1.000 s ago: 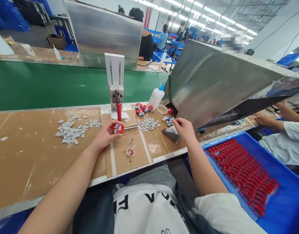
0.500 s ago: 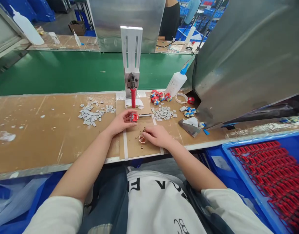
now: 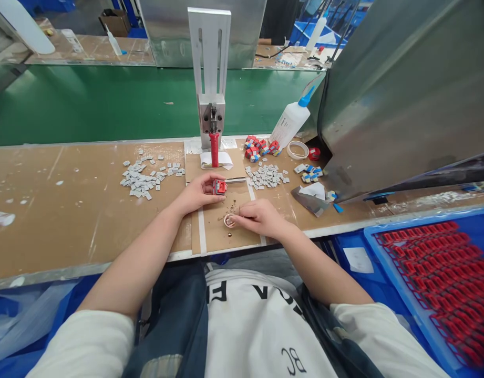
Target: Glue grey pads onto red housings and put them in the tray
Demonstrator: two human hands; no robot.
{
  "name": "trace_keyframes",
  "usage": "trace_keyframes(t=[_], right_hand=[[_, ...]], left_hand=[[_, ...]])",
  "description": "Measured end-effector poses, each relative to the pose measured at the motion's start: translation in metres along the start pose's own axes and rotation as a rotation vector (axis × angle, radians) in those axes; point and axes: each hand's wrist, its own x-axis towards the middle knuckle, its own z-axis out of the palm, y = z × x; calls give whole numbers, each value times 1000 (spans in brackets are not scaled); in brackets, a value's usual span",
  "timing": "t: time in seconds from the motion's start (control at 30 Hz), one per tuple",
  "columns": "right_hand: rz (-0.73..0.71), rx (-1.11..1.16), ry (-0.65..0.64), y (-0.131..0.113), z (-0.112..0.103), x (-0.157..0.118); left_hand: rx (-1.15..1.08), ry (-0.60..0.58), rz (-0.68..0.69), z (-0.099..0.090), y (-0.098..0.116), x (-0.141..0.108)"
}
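Observation:
My left hand (image 3: pixel 202 193) grips a small red plastic part (image 3: pixel 219 187) with a dark lower side, between thumb and fingers. My right hand (image 3: pixel 259 216) has its thumb and fingers pinched at a small pale ring (image 3: pixel 229 220) on the board; whatever is between the fingertips is too small to make out. Tiny dark bits (image 3: pixel 233 206) lie scattered above the ring, and a little round metal piece (image 3: pixel 229 234) sits below it. Behind the hands stands an upright metal clamp fixture with a red handle (image 3: pixel 214 151). A thin metal strip (image 3: pixel 237 180) lies right of the red part.
Grey tile-like pieces lie in a left pile (image 3: pixel 141 178) and a right pile (image 3: pixel 266 176). Red-and-blue parts (image 3: pixel 253 149), a white bottle (image 3: pixel 291 123) and a tape roll (image 3: pixel 297 150) are at back right. A blue crate (image 3: pixel 370 231) with rows of red parts stands right.
The camera view has shifted slightly. My right hand's fingertips have come further over the ring. My left hand still holds the red part, now turned a little.

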Motion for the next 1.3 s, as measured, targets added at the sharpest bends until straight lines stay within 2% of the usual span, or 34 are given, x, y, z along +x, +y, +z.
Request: trace_keyframes(t=[0.1,0.2,0.4,0.53,0.77,1.2,1.3], right_hand=[[25,26,24,2,1,0],[70,49,108,7,1,1],[146,137,515,13,-4,14],[142,131,644,17,-1,31],[143,104,667,26,8,43],[126,49,667,30,9,41],[102,38,633,30,8,39]], left_hand=[[31,4,-20,0,1,0],[70,-4,-45,1,4,-1],[139,-37,-68,5,8,-3],[173,-45,-74,7,7,-3],[211,-61,-71,8,4,-3],[244,-58,-72,8,2,-3],[234,-53,-74,8,3,-2]])
